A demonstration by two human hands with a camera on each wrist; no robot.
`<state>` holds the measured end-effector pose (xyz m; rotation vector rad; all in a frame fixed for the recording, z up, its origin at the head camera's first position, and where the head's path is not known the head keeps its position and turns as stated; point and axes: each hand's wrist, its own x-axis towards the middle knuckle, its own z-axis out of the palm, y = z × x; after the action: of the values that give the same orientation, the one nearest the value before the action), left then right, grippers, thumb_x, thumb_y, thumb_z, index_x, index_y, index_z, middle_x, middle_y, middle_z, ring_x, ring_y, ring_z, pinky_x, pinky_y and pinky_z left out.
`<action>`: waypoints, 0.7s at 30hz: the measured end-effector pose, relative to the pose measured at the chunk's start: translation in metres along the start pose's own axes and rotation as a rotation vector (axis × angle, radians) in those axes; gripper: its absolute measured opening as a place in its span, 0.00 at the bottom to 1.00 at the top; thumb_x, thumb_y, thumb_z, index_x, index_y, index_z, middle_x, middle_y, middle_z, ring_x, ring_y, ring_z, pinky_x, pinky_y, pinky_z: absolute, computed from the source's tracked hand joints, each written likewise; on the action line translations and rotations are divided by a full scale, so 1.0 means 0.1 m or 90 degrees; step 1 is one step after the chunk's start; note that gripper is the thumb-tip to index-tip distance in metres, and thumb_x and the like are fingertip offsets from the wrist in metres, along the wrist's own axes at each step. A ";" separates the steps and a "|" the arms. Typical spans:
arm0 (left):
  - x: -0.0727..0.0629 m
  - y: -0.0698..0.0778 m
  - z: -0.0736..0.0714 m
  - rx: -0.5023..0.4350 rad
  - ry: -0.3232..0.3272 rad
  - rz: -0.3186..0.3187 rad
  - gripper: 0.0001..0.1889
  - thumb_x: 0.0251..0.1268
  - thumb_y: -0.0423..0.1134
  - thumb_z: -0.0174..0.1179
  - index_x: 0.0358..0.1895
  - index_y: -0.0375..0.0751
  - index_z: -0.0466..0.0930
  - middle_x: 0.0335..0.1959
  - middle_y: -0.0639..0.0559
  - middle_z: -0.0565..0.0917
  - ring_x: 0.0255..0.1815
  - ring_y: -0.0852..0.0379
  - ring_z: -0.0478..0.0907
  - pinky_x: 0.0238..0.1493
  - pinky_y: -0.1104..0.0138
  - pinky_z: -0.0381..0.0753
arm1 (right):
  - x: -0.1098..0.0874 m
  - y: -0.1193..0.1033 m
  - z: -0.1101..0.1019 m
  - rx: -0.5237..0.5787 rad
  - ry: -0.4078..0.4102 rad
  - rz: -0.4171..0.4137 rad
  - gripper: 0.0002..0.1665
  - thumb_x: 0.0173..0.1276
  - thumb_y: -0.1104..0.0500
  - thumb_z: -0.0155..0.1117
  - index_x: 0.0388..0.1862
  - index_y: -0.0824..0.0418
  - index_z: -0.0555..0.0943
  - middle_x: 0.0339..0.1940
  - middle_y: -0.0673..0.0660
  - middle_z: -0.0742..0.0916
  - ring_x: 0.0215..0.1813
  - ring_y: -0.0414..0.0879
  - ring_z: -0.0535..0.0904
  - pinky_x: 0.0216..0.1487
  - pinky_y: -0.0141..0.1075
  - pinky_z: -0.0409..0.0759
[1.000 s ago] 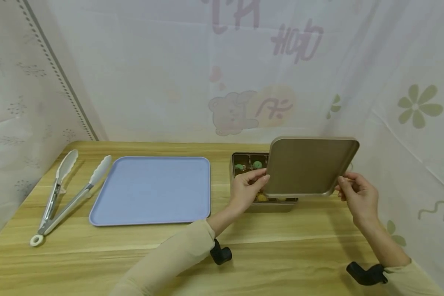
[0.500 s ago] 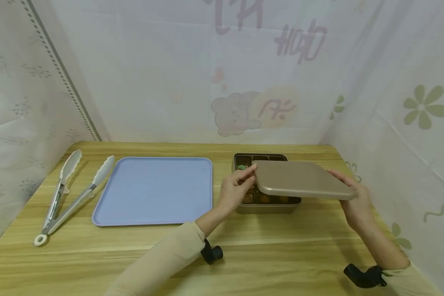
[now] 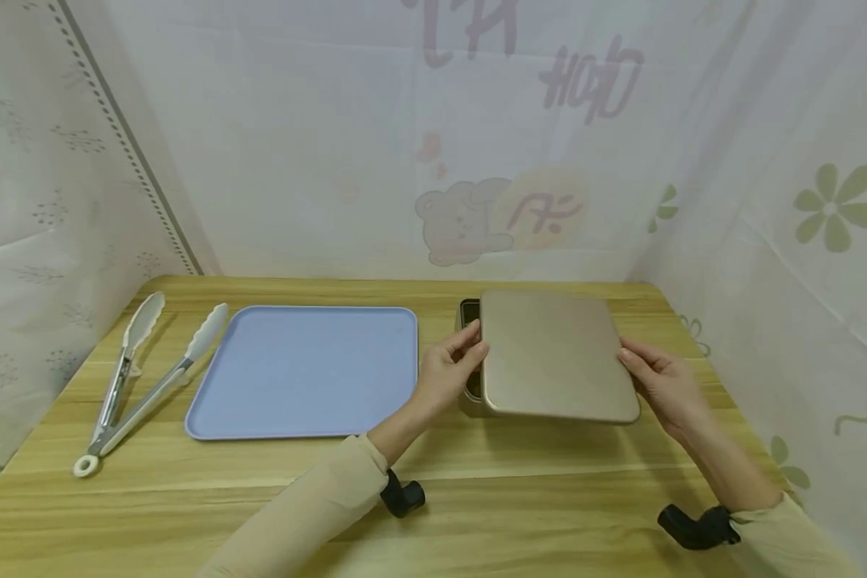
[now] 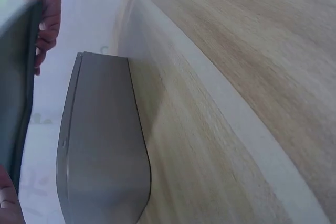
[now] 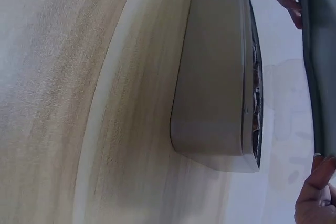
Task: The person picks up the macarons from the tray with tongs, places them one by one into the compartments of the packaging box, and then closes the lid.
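Observation:
A gold-brown rectangular lid (image 3: 556, 357) hangs above a matching metal box (image 4: 105, 135), apart from its rim in both wrist views. My left hand (image 3: 448, 369) pinches the lid's left edge between thumb and fingers. On the opposite edge, my right hand (image 3: 668, 389) grips the lid in the same way. From above, the lid covers most of the box, leaving a strip of its left side in sight. Inside the box (image 5: 215, 77), the contents are mostly hidden; only bits show along the rim in the right wrist view.
A light blue tray (image 3: 311, 373) lies left of the box on the wooden table (image 3: 477, 514). Farther left, a pair of tongs (image 3: 119, 385) lies spread apart. Patterned white cloth (image 3: 318, 144) hangs behind the table and along both sides.
The lid, first raised with its underside facing me, has tipped down nearly flat with its top showing and shifted left over the box. Both hands have kept hold of it.

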<state>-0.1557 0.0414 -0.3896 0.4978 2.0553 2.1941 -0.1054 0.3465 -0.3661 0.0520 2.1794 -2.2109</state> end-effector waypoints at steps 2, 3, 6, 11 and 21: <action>0.01 -0.01 -0.01 0.006 0.008 -0.009 0.26 0.67 0.34 0.56 0.66 0.31 0.64 0.51 0.37 0.79 0.38 0.63 0.76 0.39 0.75 0.77 | 0.04 0.01 0.03 -0.038 0.011 -0.002 0.37 0.70 0.57 0.56 0.69 0.75 0.56 0.44 0.35 0.84 0.46 0.29 0.80 0.44 0.22 0.77; 0.02 -0.02 -0.02 0.008 0.014 -0.018 0.27 0.66 0.34 0.57 0.66 0.31 0.64 0.51 0.37 0.79 0.38 0.65 0.75 0.38 0.77 0.76 | 0.05 0.01 0.05 -0.059 0.016 -0.004 0.38 0.70 0.57 0.56 0.69 0.77 0.55 0.44 0.35 0.83 0.45 0.28 0.80 0.44 0.22 0.77; 0.04 -0.03 -0.03 0.002 0.020 -0.048 0.29 0.64 0.34 0.59 0.68 0.32 0.63 0.53 0.39 0.79 0.39 0.65 0.73 0.38 0.78 0.74 | 0.11 0.01 0.11 -0.167 0.035 -0.019 0.38 0.70 0.53 0.56 0.69 0.75 0.58 0.50 0.43 0.83 0.45 0.25 0.78 0.44 0.22 0.77; 0.12 -0.03 -0.06 0.006 0.013 -0.075 0.32 0.62 0.33 0.61 0.69 0.35 0.61 0.50 0.39 0.79 0.41 0.61 0.74 0.38 0.76 0.76 | 0.23 0.06 0.19 -0.335 0.066 -0.044 0.37 0.69 0.49 0.57 0.68 0.70 0.63 0.58 0.67 0.76 0.42 0.23 0.74 0.41 0.21 0.77; 0.23 -0.11 -0.08 0.060 0.015 -0.089 0.35 0.58 0.31 0.64 0.70 0.38 0.60 0.51 0.40 0.77 0.42 0.58 0.73 0.37 0.75 0.77 | 0.40 0.17 0.27 -0.398 0.064 -0.063 0.36 0.66 0.52 0.62 0.67 0.70 0.65 0.46 0.66 0.79 0.35 0.32 0.74 0.32 0.26 0.78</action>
<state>-0.1817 0.0415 -0.3971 0.3258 2.1433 2.0421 -0.1449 0.3191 -0.3847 0.0365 2.8702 -1.4905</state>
